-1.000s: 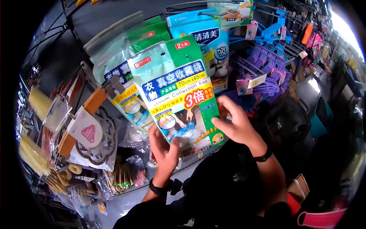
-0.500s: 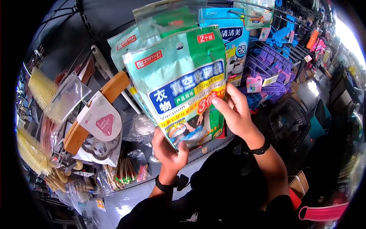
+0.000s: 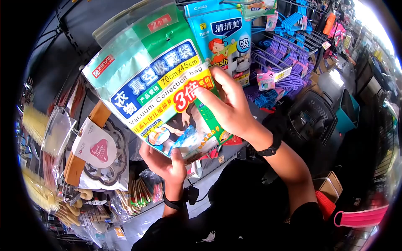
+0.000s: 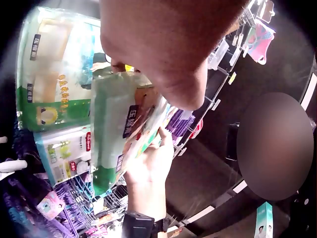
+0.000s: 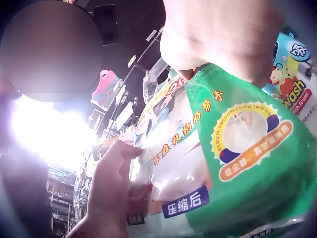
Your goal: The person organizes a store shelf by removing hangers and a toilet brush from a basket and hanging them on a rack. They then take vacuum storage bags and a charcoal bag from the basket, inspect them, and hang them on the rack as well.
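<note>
A mint-and-green vacuum storage bag packet [image 3: 167, 90], printed "Vacuum Collection bag 70cm x 45cm", faces the person and leans to the left in the head view. At its lower left edge the left hand [image 3: 165, 165] grips it, thumb on the front and fingers behind. The right hand [image 3: 230, 102] pinches the right edge, its thumb lying across the front by the red lettering. In the right wrist view the packet's green lower corner [image 5: 247, 188] fills much of the picture. Behind it, a blue packet [image 3: 222, 27] with a cartoon figure hangs on the rack.
Purple hangers [image 3: 289, 54] and blue hangers [image 3: 297, 23] hang at the right. To the left are a carded wooden hanger [image 3: 98, 115] and yellow bristle brushes [image 3: 37, 192]. A black basket [image 3: 312, 115] stands low at the right, beside a teal bin [image 3: 347, 113].
The packet has shifted left in the head view and tilts further, coming up against the hanging packs. Both hands have moved left with it, keeping their hold; more of the blue packet shows.
</note>
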Tool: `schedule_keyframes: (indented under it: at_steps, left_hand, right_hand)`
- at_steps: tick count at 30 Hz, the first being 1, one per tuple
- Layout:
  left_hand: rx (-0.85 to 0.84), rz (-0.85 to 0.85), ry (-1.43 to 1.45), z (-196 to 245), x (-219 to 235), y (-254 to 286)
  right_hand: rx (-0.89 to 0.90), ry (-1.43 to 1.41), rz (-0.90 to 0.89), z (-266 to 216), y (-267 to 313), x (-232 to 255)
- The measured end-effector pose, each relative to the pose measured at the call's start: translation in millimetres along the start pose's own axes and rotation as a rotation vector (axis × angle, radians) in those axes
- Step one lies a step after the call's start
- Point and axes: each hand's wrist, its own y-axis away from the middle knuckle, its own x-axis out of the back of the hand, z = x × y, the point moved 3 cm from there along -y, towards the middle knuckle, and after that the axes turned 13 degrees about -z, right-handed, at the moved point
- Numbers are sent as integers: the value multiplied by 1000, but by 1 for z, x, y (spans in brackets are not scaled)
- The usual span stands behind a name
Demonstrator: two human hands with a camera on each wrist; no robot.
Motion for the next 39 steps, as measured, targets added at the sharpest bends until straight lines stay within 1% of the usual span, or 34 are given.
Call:
schedule_keyframes:
  at_steps: [2,5,6,11,13,15,17,20,24,31,32,35,37,39]
  left_hand:
    - [20,-4,-16,0,0,-3]
    - [50,5,-89,-3,1,-3]
    - [76,3,-54,-7,1,0]
    - [88,-8,-25,-10,-5,1]
    - [30,-18,-88,-10,-3,4]
    - [31,-17,-78,-8,-1,4]
    - [26,-7,-42,-7,-1,3]
    - [43,-2,-58,-6,-1,2]
    - [38,-7,-72,-7,-4,0]
    - [115,26,-22,-18,-10,-11]
    - [109,-6,-21,-21,-10,-12]
    - [147,42,-51,-26,-12,-20]
    - [145,70,-145,-33,-10,-23]
    - [227,83,-181,-45,-5,-26]
  right_hand:
    - [-9,38,-3,5,-1,2]
    - [-61,-110,14,-5,0,-1]
    - [-53,-97,6,-4,1,1]
    - [-92,-127,20,1,3,4]
    - [-99,-135,40,-2,5,3]
    - [-84,-147,45,-3,6,2]
    - [-105,-132,5,-7,6,3]
    - [-130,-140,2,-6,5,5]
    - [-118,-158,18,-9,0,4]
    - [-138,-113,17,12,-12,9]
    - [-138,-82,23,17,-15,9]
    - [-131,28,30,31,-26,10]
    - [-127,84,30,40,-32,6]
    - [-53,91,59,57,-40,4]
